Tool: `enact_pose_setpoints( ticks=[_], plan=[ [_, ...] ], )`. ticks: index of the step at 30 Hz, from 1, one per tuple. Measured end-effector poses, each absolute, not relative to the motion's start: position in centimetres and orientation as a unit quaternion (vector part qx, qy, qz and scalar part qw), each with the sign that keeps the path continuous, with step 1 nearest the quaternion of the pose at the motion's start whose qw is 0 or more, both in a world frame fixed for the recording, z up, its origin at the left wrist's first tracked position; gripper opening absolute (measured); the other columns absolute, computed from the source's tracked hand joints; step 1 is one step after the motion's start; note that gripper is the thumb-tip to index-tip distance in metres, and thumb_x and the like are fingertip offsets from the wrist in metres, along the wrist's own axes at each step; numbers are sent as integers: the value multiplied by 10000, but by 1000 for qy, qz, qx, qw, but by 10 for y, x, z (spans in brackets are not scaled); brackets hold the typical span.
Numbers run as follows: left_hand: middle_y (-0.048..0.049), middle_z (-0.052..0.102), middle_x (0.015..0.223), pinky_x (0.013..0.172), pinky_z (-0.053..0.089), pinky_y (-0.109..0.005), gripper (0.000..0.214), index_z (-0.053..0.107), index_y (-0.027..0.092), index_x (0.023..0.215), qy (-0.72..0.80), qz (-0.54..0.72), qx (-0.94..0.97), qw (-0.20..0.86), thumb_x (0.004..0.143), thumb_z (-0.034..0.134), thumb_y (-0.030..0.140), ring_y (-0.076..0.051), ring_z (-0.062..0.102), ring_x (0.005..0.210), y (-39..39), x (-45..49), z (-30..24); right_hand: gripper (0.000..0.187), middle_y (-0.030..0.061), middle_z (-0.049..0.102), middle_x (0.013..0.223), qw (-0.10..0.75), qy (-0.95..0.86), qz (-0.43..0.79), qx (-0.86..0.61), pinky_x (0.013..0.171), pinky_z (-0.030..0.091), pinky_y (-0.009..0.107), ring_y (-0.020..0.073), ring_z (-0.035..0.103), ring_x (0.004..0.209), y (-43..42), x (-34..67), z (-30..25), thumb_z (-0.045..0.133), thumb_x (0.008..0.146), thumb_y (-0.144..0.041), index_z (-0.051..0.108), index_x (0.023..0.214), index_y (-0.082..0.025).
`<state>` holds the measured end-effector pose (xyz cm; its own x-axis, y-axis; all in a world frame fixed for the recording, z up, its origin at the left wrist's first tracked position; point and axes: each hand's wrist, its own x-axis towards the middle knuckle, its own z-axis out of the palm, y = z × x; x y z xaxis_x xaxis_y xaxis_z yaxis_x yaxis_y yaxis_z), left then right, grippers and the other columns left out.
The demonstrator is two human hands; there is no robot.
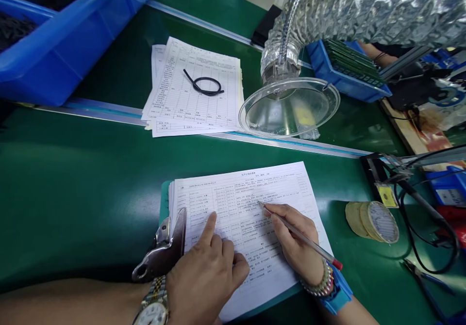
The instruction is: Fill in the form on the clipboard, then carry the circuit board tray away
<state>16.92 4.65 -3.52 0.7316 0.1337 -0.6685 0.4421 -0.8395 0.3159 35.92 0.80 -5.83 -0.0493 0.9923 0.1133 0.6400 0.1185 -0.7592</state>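
Note:
My right hand (296, 240), with a bead bracelet and blue wrist strap, grips a clear-barrelled pen with a red end (316, 247). The pen's tip rests at the printed sheets (287, 271) on a green clipboard (164, 196). At its left stands the metal clip (169, 250). Another hand (204, 276) with a wristwatch (155, 305) reaches in from the left, index finger stretched onto the page, other fingers curled. By finger order it looks like a co-worker's right hand. A sliver of skin shows at the bottom edge, perhaps my left hand; its fingers are hidden.
A clear fume hood (289, 109) hangs from a foil duct (357, 9) above the bench. Papers (192, 106) carry a looped black tube (207, 92). Blue bins (98, 39) stand left; circuit boards fill a tray (338, 75). Right lie a tape roll (371, 222) and pliers (425, 281).

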Motion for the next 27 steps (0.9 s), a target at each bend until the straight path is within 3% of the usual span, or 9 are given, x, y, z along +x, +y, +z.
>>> enact_pose_setpoints(
  ticks=[27],
  plan=[
    [-113,534,984,1094,174,-601,563,437,195,1178,157,-338,894,247,684,498,457,-230,574,992,52,171,-30,289,2,599,997,307,-691,279,-592,778,485,176,61,563,920,10,358,-57,492,828,-79,557,1089,-183]
  ],
)
